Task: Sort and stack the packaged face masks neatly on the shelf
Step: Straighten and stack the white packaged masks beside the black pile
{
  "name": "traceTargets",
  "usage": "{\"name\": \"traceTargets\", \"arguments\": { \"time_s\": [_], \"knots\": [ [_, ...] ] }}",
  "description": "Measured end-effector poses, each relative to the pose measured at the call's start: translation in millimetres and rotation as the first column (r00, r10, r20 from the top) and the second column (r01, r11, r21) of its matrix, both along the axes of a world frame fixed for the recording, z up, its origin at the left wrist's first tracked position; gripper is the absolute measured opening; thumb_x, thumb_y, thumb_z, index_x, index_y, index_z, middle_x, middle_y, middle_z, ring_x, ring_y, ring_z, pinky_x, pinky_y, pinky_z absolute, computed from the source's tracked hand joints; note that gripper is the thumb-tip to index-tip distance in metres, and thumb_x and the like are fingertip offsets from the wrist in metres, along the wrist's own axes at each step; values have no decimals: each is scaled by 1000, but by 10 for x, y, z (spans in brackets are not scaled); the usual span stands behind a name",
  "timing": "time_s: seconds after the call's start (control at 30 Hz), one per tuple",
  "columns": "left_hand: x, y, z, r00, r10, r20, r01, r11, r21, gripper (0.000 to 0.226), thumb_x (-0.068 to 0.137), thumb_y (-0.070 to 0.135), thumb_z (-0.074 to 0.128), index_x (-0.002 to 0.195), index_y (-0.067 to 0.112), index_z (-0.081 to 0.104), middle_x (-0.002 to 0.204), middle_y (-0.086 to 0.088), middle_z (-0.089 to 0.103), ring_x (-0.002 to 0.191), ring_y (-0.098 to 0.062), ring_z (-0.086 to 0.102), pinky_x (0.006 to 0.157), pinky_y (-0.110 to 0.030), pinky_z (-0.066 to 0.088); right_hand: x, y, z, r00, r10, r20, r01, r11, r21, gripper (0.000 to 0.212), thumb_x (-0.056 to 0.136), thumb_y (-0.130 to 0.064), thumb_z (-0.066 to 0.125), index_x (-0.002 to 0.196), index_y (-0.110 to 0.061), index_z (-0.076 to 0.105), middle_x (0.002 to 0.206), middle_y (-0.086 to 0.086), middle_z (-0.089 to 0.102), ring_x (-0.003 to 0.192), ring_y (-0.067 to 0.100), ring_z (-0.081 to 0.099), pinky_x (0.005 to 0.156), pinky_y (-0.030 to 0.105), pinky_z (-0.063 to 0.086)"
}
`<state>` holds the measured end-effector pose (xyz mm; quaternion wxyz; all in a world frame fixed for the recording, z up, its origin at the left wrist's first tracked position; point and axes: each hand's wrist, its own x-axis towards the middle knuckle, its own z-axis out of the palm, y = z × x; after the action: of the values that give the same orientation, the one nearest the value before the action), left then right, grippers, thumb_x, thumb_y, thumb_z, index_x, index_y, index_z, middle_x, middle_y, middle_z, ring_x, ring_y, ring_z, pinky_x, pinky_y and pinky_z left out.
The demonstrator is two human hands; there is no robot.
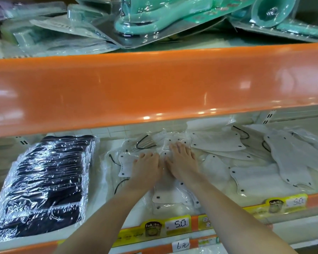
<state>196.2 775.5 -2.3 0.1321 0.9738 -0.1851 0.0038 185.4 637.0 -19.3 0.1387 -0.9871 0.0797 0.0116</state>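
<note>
Bright overhead light — glare streaks the orange shelf edge [154, 85]; corners blur.

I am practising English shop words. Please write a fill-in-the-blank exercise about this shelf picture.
1. Both hands, left hand and right hand, rest on the ____ masks.
2. The neat stack of black masks lies to the ____ of the hands.
3. The shelf edge above the hands is ____.

Missing words: white; left; orange

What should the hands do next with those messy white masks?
Probably gather the loose clear-wrapped white face masks under the left hand and right hand into one pile: both rest flat on them, they lie scattered, while the wrapped black masks already sit stacked.
</note>
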Motion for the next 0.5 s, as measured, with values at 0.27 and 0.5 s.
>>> {"name": "traceTargets", "arguments": {
  "time_s": [0.27,0.5],
  "knots": [
    [116,27,27,995,99,-14,-100,993,-66,34,94,20,43,127,15,46,130,-4,51,119,-24,43,93,-34,35,-262,56,-57,979,63,194,-51,997,-62,34,97,-43,35,120,-23,48,125,0,44,118,23,38,99,34,32],
    [257,0,-11,1000,6,-25,-4,996,92,44,99,23,36,143,23,34,148,-1,36,138,-25,27,110,-43,22,-300,21,-29,973,91,212,-93,996,-1,35,97,-45,34,123,-25,49,122,-4,45,118,19,38,102,32,28]
  ]
}}
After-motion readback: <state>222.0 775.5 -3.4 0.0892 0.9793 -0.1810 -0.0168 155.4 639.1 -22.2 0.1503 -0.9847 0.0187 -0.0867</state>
